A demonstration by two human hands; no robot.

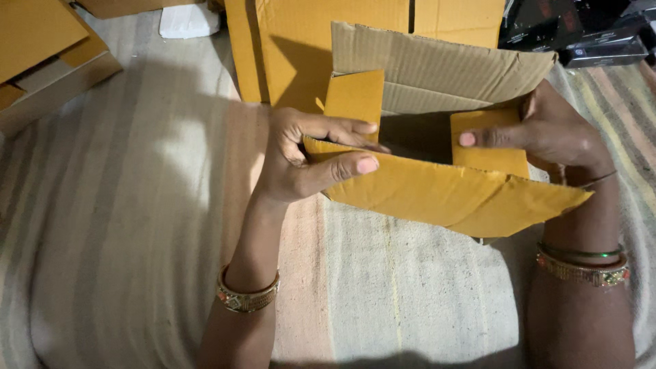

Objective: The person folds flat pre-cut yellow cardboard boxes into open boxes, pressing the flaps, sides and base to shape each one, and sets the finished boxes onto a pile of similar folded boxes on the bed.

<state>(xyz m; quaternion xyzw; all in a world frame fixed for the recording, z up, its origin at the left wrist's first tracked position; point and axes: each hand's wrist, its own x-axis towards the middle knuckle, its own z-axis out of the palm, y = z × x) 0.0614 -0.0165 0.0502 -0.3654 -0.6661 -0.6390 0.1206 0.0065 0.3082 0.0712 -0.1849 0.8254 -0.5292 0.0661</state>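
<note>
An open yellow-brown cardboard box [437, 195] stands on a striped cloth in front of me, its flaps spread. My left hand [307, 154] grips the box's left corner, thumb on the outside of the near flap and fingers over the left side flap. My right hand [547, 130] holds the right side flap, with the fingers pressing it inward. The far flap [437, 61] stands up behind. The inside of the box is dark and I cannot see its bottom.
A striped cloth [137, 205] covers the floor. More flat and folded cardboard boxes [48, 55] lie at the upper left and behind [294, 41]. Black packages [581, 31] sit at the upper right. A white object [188, 20] lies at the top.
</note>
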